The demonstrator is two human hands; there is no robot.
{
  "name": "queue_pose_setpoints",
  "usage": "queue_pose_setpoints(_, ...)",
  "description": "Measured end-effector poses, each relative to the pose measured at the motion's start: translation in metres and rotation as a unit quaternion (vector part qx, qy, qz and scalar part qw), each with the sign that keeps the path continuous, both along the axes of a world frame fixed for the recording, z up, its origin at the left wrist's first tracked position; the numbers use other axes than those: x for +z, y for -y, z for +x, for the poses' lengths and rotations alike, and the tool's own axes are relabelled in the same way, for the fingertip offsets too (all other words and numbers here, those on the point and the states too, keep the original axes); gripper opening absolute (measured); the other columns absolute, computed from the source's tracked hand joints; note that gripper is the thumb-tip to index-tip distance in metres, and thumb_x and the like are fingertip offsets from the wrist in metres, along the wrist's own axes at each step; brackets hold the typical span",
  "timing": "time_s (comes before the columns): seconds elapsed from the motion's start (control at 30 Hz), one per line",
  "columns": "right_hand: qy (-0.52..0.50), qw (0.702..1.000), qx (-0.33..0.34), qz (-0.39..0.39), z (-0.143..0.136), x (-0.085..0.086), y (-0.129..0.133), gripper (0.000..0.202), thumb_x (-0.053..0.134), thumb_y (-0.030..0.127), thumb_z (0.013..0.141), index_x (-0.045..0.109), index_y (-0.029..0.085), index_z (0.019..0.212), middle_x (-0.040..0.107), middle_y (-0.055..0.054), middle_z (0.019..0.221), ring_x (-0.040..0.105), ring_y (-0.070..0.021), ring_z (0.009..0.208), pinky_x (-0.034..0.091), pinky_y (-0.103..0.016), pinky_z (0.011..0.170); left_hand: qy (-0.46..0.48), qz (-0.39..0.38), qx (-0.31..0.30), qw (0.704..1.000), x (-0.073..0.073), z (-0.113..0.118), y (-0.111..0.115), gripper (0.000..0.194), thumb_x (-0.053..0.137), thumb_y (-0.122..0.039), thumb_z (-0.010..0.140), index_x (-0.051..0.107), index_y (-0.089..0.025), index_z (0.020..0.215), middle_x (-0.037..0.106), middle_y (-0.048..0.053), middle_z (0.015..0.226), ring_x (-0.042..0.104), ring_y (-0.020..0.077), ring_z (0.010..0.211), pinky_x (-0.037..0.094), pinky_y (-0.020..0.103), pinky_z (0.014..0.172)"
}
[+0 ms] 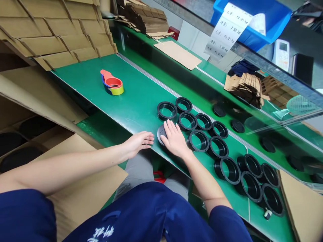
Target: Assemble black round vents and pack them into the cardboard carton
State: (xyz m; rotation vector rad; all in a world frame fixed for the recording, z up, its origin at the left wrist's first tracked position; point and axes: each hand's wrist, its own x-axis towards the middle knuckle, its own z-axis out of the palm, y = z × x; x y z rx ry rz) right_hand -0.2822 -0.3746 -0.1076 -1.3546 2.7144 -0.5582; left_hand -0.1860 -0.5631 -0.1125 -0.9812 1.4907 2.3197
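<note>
- Resting flat over a dark round piece (161, 132), my right hand (174, 140) is the nearer grip; the piece lies beneath its fingers and thumb, by the near edge of the green table (136, 97).
- The piece's uncovered rim shows on the side toward my left hand (138, 144). It is round, so I see no clear long axis, and my hand hides much of it.
- My right fingers stretch away from my body, extended rather than clenched, with the thumb angled across the piece. I touch it from above; whether I also pinch its edge, I cannot tell.
- My left hand hangs just left of the piece, apart from it, around the table's near edge. Its fingers point toward the piece, loosely curved and released, with nothing visible in them.
- One black ring (167, 105) sits just beyond my right fingertips, and another (199, 133) is close by the right side of that hand. Whether either touches me is unclear.
- Well apart, farther left on the table, stands a red and yellow tape holder (117, 91).
</note>
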Motion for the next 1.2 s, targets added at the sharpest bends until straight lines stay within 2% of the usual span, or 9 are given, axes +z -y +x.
queue_pose_setpoints(0.17,0.049,0.948,-0.176,-0.262,0.033,-0.028,-0.030,0.055,0.034,0.047,0.107,0.044,0.020,0.154,0.045,-0.012,0.157,0.038,-0.0233,0.148,0.029,-0.050,0.125,-0.031,-0.017,-0.050,0.998,0.007,-0.005,-0.006,0.046,0.072,-0.044,0.087,0.060,-0.023,0.126,0.060,0.013,0.137,0.068,0.0238,0.098,0.058,0.040,0.087)
queue_pose_setpoints(0.3,0.205,0.877,-0.288,-0.325,0.058,-0.052,-0.040,0.072,0.046,0.061,0.100,0.037,0.018,0.157,0.035,-0.016,0.162,0.037,-0.0278,0.149,0.032,-0.050,0.124,-0.037,-0.055,-0.135,0.989,0.009,-0.003,-0.015,0.067,0.078,-0.051,0.082,0.054,-0.030,0.141,0.061,0.012,0.138,0.067,0.0274,0.104,0.058,0.044,0.090)
queue_pose_setpoints(0.6,0.370,0.773,-0.207,-0.472,0.060,-0.018,-0.018,0.066,0.049,0.056,0.100,0.032,0.028,0.158,0.038,-0.009,0.162,0.043,-0.0268,0.146,0.043,-0.049,0.117,-0.204,-0.141,-0.138,0.959,0.010,0.001,-0.009,0.056,0.062,-0.050,0.093,0.058,-0.021,0.141,0.064,0.016,0.132,0.072,0.0255,0.087,0.060,0.049,0.090)
queue_pose_setpoints(0.67,0.364,0.783,-0.211,-0.458,0.071,-0.007,-0.018,0.066,0.056,0.054,0.098,0.038,0.027,0.156,0.042,-0.010,0.160,0.046,-0.0299,0.144,0.045,-0.051,0.115,-0.291,-0.284,-0.150,0.901,0.018,0.013,0.000,0.061,0.060,-0.058,0.093,0.059,-0.020,0.141,0.062,0.018,0.136,0.065,0.0352,0.114,0.051,0.056,0.105)
queue_pose_setpoints(0.83,0.383,0.838,-0.162,-0.353,0.093,0.000,-0.006,0.064,0.063,0.053,0.095,0.047,0.025,0.151,0.049,-0.011,0.154,0.052,-0.0331,0.139,0.052,-0.046,0.109,-0.389,-0.623,-0.305,0.606,0.049,0.064,0.014,0.095,0.085,-0.049,0.071,0.044,-0.034,0.155,0.016,0.014,0.170,0.012,0.0504,0.153,0.031,0.071,0.112)
queue_pose_setpoints(0.9,0.424,0.838,-0.122,-0.322,0.102,0.001,0.008,0.065,0.061,0.054,0.097,0.044,0.026,0.153,0.050,-0.011,0.154,0.055,-0.0337,0.136,0.058,-0.043,0.102,-0.330,-0.684,-0.322,0.565,0.063,0.085,0.021,0.084,0.078,-0.036,0.077,0.045,-0.040,0.154,0.016,0.010,0.170,0.012,0.0479,0.154,0.040,0.068,0.104)
queue_pose_setpoints(0.97,0.467,0.836,-0.055,-0.281,0.110,0.004,0.023,0.067,0.059,0.053,0.098,0.039,0.029,0.157,0.050,-0.011,0.154,0.058,-0.0337,0.133,0.062,-0.040,0.095,-0.284,-0.699,-0.306,0.581,0.080,0.110,0.037,0.081,0.073,-0.030,0.078,0.045,-0.041,0.153,0.026,0.010,0.166,0.023,0.0458,0.151,0.046,0.063,0.100)
queue_pose_setpoints(1.1,0.499,0.836,0.111,-0.197,0.106,0.009,0.042,0.058,0.057,0.053,0.099,0.048,0.032,0.153,0.045,-0.008,0.159,0.059,-0.0321,0.133,0.060,-0.041,0.100,-0.252,-0.594,-0.309,0.699,0.127,0.181,0.094,0.099,0.083,-0.037,0.064,0.045,-0.033,0.155,0.046,0.013,0.152,0.050,0.0416,0.131,0.046,0.053,0.108)
queue_pose_setpoints(1.2,0.480,0.862,0.078,-0.146,0.082,0.005,0.042,0.051,0.058,0.056,0.098,0.063,0.027,0.140,0.054,-0.009,0.151,0.062,-0.0300,0.128,0.057,-0.037,0.105,-0.202,-0.521,-0.273,0.783,0.156,0.243,0.147,0.097,0.086,-0.042,0.059,0.053,-0.030,0.150,0.056,0.009,0.143,0.057,0.0367,0.125,0.048,0.043,0.109)
